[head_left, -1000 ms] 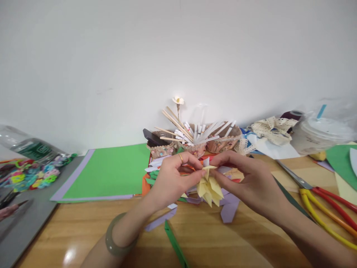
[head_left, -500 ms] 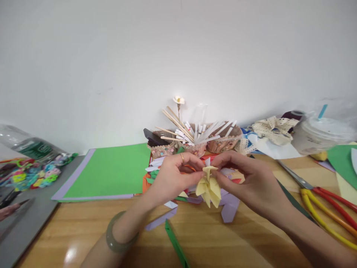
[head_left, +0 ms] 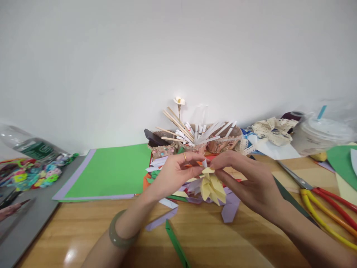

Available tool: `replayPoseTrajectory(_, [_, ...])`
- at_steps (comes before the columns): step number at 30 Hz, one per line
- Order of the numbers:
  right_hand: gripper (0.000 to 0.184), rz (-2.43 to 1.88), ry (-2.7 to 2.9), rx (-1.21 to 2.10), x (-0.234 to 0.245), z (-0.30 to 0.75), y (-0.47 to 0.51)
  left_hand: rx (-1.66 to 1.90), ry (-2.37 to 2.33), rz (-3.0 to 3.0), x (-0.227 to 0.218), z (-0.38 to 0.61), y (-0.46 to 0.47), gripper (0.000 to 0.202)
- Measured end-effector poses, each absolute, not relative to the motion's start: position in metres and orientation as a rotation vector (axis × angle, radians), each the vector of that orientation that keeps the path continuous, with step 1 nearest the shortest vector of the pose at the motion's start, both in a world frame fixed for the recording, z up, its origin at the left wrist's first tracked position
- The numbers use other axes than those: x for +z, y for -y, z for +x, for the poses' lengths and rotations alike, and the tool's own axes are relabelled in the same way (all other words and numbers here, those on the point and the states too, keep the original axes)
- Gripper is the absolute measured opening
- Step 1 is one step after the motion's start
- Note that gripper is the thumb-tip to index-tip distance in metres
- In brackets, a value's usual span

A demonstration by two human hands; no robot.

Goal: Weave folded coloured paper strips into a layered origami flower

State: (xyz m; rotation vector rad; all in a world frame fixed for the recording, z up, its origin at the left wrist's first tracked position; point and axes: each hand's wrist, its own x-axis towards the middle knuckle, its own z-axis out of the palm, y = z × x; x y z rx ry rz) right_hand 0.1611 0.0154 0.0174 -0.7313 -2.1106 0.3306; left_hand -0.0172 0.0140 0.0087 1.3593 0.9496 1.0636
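Note:
A pale yellow folded paper piece with several pointed flaps hangs between my two hands above the wooden table. My left hand, with a ring and a green bangle on the wrist, pinches its top from the left. My right hand pinches the same top from the right, fingers closed on the paper. Under the hands lies a pile of folded paper units in purple, white, green and orange.
A green sheet on a purple sheet lies left of the pile. Small baskets of wooden sticks and paper strips stand at the wall. Scissors with red and yellow handles, lace, a lidded cup sit right; coloured rings far left.
The yellow piece has turned a little in my fingers and its flaps now spread lower right. My left hand has risen slightly and its fingers have shifted along the top.

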Motion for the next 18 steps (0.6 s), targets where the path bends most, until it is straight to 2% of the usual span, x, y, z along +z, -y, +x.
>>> replayPoseTrajectory(3, [0.014,-0.752,2.053,0.268,0.018,0.162,-0.019,1.224,-1.048,1.48,0.004,-0.017,-0.016,0.006])
replayPoseTrajectory(7, [0.002,-0.973,1.933,0.249,0.022,0.162,-0.015,1.451,-1.116,1.873,0.001,-0.019,-0.016,0.004])
replayPoseTrajectory(12, [0.011,-1.097,2.011,0.537,0.022,0.157,-0.009,1.622,-0.939,2.434,-0.003,-0.017,-0.015,0.012])
replayPoseTrajectory(18, [0.019,-1.051,2.012,0.712,0.019,0.153,-0.008,1.61,-0.942,2.683,-0.012,-0.011,-0.014,0.016])
